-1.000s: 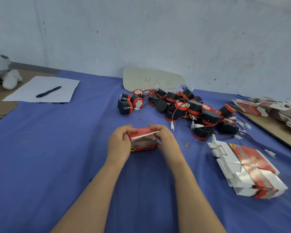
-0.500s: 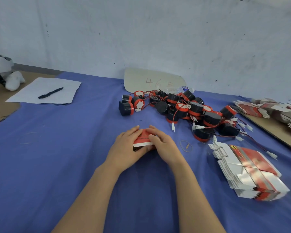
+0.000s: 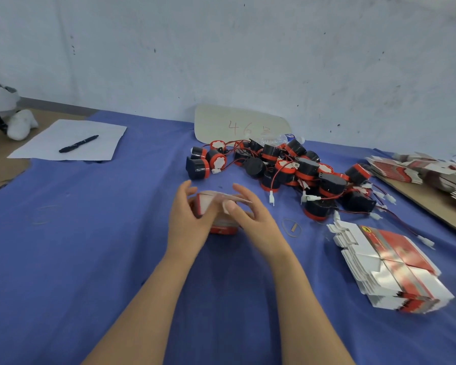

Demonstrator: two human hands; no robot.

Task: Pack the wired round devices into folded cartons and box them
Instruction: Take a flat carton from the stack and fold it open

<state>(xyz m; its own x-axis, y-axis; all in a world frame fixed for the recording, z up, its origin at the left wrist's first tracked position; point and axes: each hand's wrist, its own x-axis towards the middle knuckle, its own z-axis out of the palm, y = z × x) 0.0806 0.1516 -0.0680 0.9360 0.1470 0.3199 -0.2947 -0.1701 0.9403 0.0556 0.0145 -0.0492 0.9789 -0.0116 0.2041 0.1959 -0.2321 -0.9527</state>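
Carton (image 3: 223,229), small red-and-white card, top flap lifted, motion-blurred, just in front of heap of black-and-red wired round devices (image 3: 295,172). Left hand (image 3: 191,225) and right hand (image 3: 256,222) both clasp it, fingers curled. Blue tablecloth (image 3: 90,246) runs wide left of heap.

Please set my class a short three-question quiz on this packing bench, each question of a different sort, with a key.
1. True or false: the black pen lies on the white sheet of paper.
2. Where is the stack of flat red and white cartons? A: on the paper. B: on the blue cloth, at the person's right. C: in the hands.
3. Short answer: what do the left hand and right hand hold between them?

Key:
1. True.
2. B.
3. A small red and white carton.
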